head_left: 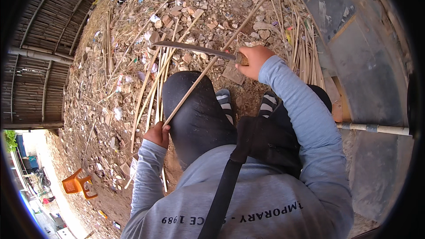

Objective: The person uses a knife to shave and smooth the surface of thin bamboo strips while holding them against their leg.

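A long, thin bamboo strip (193,87) slants from beside my left knee up across the ground to the far right. Its near end is in my left hand (158,134), whose fingers are closed round it. My right hand (255,61) grips the handle of a machete (192,48). The long, slightly curved blade points left, and it crosses the strip close to the handle; whether the edge touches the strip I cannot tell. Several split bamboo strips (152,86) lie on the ground just left of my left knee.
More bamboo strips (305,40) lie in a bundle at the right, beside grey panels (358,62). Stones and litter cover the ground. A woven bamboo wall (40,17) stands at the upper left, an orange plastic chair (76,183) at the lower left. My sandalled feet (225,102) are between my knees.
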Motion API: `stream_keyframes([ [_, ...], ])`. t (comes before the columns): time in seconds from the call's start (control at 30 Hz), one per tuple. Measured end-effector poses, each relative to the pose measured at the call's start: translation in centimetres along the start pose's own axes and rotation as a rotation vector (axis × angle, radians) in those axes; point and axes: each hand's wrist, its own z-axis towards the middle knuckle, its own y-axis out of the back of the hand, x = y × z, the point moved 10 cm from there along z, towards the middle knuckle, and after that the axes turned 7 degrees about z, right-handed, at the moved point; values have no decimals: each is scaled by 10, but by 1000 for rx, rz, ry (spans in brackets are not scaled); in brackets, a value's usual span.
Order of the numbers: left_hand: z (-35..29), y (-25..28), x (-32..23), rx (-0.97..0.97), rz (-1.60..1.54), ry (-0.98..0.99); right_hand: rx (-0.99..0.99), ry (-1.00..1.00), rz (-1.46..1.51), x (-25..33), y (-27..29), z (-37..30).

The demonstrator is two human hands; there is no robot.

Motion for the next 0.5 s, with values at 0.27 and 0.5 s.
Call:
stream_keyframes([
  [0.27, -4, 5, -1, -6, -38, 7, -87, 142, 5, 9, -3, 1],
  [0.5, -10, 14, -13, -34, -9, 59, 34, 217, -75, 49, -31, -6],
])
